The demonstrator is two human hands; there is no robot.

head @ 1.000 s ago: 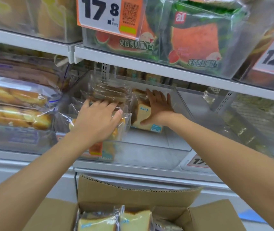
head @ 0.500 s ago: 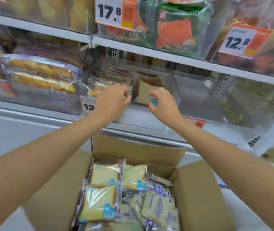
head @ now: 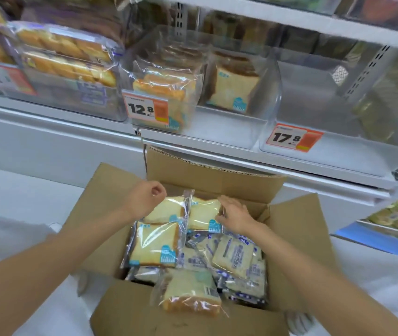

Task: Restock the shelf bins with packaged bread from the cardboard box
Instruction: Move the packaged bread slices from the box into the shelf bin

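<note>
The open cardboard box (head: 207,177) stands below the shelf, filled with several clear packets of sliced bread. My left hand (head: 145,198) is over the upper left corner of one bread packet (head: 166,210), fingers curled, with nothing seen in its grip. My right hand (head: 235,213) lies with fairly straight fingers on the right edge of the neighbouring bread packet (head: 201,214). Above, the clear shelf bin (head: 269,93) with the 12.8 tag (head: 144,109) holds upright bread packets (head: 233,89) at its left and middle.
A bin of long bread rolls (head: 67,57) sits to the left. To the right is a clear bin with a 17.8 tag (head: 293,138). Small blue-printed packets (head: 236,257) fill the box's right side. A loose bread packet (head: 190,291) lies on the box's near edge.
Both hands have come down from the shelf bin to the box. The view has tilted down, so the box now fills the middle.
</note>
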